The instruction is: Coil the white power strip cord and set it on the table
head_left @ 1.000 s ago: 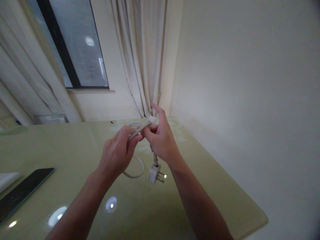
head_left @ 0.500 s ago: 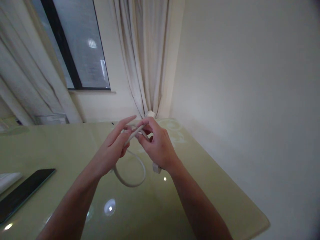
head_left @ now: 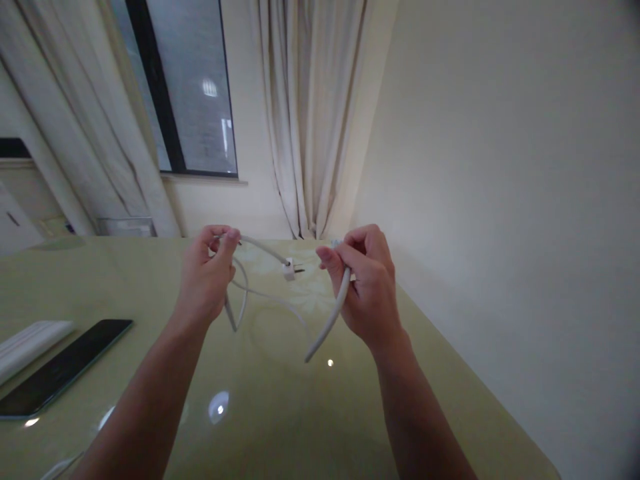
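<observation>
A white power cord runs between my two hands above the table. My left hand is closed, pinching the cord near its plug end. From those fingers a short length reaches right to a white plug, its metal prongs pointing right. Below the left hand the cord hangs in a narrow loop. My right hand is closed around another part of the cord, which curves down from the fingers and swings back left. The cord's other end is hidden.
A glossy pale green table lies under my hands. At the left are a dark phone-like slab and a white flat object. A bit of white cable shows at the lower left. Curtains and a wall bound the table.
My hands have moved apart, the left one leftward and the right one rightward. The coiled cord has opened out between them, and the plug now hangs free beside my left hand.
</observation>
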`<state>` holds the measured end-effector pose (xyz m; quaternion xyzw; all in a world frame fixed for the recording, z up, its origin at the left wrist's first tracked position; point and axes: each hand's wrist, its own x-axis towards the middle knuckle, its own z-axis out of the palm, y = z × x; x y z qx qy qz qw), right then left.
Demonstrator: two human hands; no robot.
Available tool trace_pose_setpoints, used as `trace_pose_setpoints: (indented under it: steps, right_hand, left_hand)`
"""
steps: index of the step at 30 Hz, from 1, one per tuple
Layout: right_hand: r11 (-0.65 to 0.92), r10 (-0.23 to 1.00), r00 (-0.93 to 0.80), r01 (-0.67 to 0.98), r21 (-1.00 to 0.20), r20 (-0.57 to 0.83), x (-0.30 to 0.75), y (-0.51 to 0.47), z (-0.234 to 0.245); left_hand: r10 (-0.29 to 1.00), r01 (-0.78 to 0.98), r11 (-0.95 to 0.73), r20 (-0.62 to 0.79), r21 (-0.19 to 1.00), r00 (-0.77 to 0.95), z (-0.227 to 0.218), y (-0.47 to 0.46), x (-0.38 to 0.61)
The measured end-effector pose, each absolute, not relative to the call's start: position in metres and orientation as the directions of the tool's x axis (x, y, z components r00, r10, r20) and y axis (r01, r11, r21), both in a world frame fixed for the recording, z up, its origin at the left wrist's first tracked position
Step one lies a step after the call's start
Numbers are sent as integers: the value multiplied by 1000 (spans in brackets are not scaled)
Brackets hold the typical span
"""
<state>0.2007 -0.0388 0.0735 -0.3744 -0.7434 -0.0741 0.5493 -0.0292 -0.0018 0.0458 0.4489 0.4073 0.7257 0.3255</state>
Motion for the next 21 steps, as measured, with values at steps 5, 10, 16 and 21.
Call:
trace_pose_setpoints:
  steps: [5, 10, 16, 21]
  right_hand:
    - [732, 628, -315, 550, -402, 712, 203, -21, 64]
    - [729, 670, -335, 466, -502, 662, 201, -1, 52]
    - [759, 637, -296, 400, -513, 712, 198, -2, 53]
    - [701, 708, -445, 353, -619, 548, 198, -1, 51]
  left_hand:
    - [850, -382, -513, 392, 769, -353, 63, -11, -43]
    - [953, -705, -273, 287, 655, -101, 69, -15, -54]
    - [965, -781, -60, 237, 622, 114, 65, -31, -32]
    - [963, -777, 52, 175, 628, 205, 60, -35, -22]
